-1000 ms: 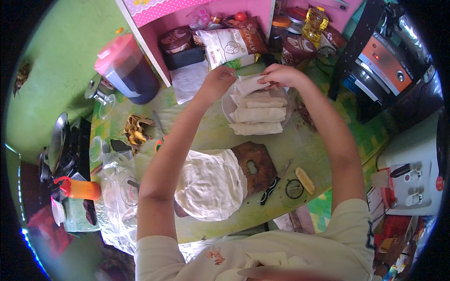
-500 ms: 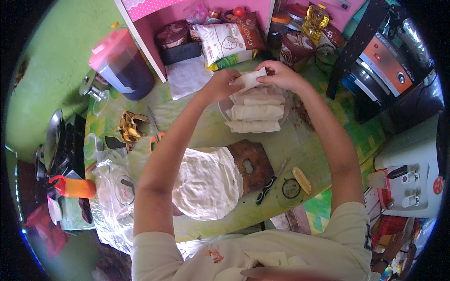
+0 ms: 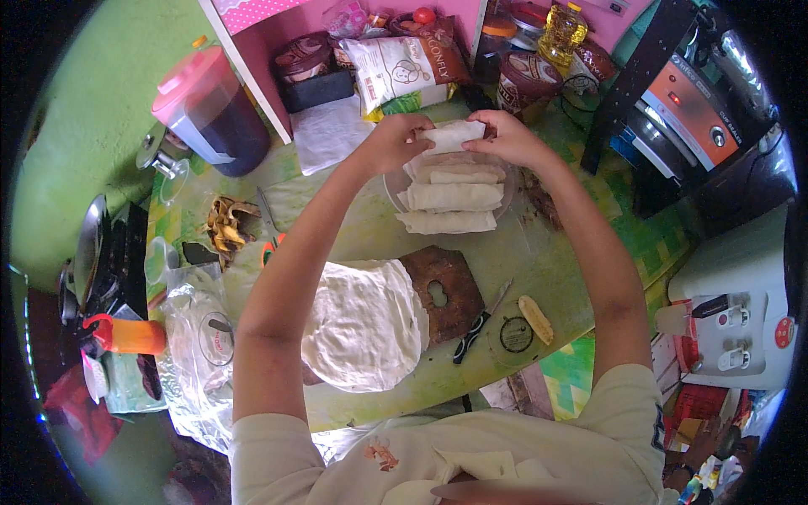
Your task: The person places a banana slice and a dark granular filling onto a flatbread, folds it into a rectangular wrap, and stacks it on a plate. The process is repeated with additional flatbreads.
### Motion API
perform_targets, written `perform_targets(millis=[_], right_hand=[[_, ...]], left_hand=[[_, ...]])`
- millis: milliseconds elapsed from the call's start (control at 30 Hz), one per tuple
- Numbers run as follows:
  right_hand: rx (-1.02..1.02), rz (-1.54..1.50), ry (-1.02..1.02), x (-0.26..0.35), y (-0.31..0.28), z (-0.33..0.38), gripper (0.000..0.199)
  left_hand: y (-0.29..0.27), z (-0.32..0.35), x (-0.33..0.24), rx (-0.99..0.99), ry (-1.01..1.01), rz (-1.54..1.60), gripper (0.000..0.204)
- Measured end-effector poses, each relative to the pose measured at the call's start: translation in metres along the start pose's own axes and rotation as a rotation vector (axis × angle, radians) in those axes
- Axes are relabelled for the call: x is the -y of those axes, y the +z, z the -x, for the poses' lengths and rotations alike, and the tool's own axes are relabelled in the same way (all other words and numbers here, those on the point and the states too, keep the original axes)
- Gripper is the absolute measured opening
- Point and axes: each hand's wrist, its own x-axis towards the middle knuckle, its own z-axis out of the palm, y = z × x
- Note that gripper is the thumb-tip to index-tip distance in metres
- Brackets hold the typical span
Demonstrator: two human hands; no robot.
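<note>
Between them, my left hand (image 3: pixel 400 143) and my right hand (image 3: pixel 501 137) grip the two ends of a pale rolled wrapper (image 3: pixel 453 136). It is held at the far side of a round, clear plastic container (image 3: pixel 392 195). Several finished white rolls (image 3: pixel 454 197) lie side by side in that container, below my fingers. Closer to me, a stack of round, thin white wrappers (image 3: pixel 366 324) covers much of a brown wooden board (image 3: pixel 454 307). A peeled banana piece (image 3: pixel 536 320) rests to the right, near a knife (image 3: pixel 484 321) with a black handle.
Scissors (image 3: pixel 268 220) and brown banana peels (image 3: pixel 225 231) lie left of my arm. A pink-lidded pitcher (image 3: pixel 215 118) of dark liquid stands at the back left. Flour-like bags (image 3: pixel 400 71) fill the pink shelf. A cup sealer (image 3: pixel 690 105) stands at the right.
The rolled wrapper has gone from tilted to nearly level between my hands. My right hand has lowered slightly, its fingers now on the roll's right end. The view has shifted a little.
</note>
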Motion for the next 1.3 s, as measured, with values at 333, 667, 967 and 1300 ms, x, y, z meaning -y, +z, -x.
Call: perform_targets(millis=[333, 667, 967, 1300], right_hand=[[-0.235, 0.185, -0.287, 0.022, 0.012, 0.024, 0.031], [-0.133, -0.022, -0.320, 0.007, 0.015, 0.024, 0.041], [0.055, -0.518, 0.080, 0.009, 0.005, 0.019, 0.046], [0.009, -0.262, 0.000, -0.016, 0.019, 0.003, 0.035]], left_hand=[[-0.007, 0.009, -0.008, 0.014, -0.372, 0.906, 0.038], [-0.002, 0.002, -0.001, 0.195, -0.538, 1.070, 0.022], [0.004, -0.005, 0.009, 0.154, -0.540, 0.861, 0.028], [0.014, 0.001, 0.016, 0.020, -0.319, 0.450, 0.037]])
